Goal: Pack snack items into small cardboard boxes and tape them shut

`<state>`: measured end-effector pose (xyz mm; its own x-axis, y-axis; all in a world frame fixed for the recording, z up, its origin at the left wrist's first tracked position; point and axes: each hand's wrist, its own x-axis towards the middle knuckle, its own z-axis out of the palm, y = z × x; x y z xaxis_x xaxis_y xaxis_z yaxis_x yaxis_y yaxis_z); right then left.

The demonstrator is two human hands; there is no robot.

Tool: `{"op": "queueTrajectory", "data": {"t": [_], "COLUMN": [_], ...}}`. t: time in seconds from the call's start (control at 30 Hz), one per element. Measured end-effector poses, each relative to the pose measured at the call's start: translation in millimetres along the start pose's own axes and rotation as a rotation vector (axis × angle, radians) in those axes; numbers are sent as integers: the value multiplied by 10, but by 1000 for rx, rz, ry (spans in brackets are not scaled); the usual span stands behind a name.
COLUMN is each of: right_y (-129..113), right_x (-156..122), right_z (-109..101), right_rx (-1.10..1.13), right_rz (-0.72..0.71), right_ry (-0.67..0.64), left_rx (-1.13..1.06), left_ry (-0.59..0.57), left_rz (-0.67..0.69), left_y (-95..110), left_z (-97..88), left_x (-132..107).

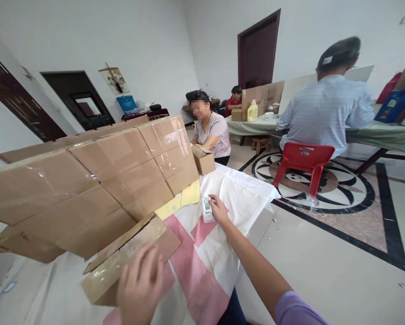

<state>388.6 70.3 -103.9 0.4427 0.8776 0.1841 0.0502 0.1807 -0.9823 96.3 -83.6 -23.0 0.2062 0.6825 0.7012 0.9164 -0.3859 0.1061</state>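
My left hand (140, 284) grips the near side of a small brown cardboard box (135, 253) whose flaps stand partly open, held low over the table. My right hand (218, 210) reaches forward with its fingers curled round a small white device (207, 210) that rests on the white and pink cloth (202, 262) covering the table. A row of taped cardboard boxes (97, 176) is stacked along the left, just behind the held box.
A person sits at the table's far end with another small box (204, 159). A second person sits on a red chair (304, 164) at a green-covered table (375, 131) to the right; a third sits further back. Yellow sheets (182, 201) lie by the stack.
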Motion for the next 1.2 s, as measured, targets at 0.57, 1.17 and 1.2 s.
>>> {"op": "queueTrajectory", "data": {"t": [0.57, 1.17, 1.2], "right_y": [-8, -6, -3], "right_x": [34, -50, -48], "right_z": [-2, 76, 75], "right_rx": [6, -111, -111], "right_rz": [23, -202, -209], "right_ry": [2, 78, 85], "left_rx": [-1110, -1260, -1271], "left_ry": [-806, -820, -815], "left_rz": [-704, -1152, -1154], "left_y": [838, 1091, 1104], "left_z": [1563, 1531, 1507], "left_x": [1082, 1366, 1337]}}
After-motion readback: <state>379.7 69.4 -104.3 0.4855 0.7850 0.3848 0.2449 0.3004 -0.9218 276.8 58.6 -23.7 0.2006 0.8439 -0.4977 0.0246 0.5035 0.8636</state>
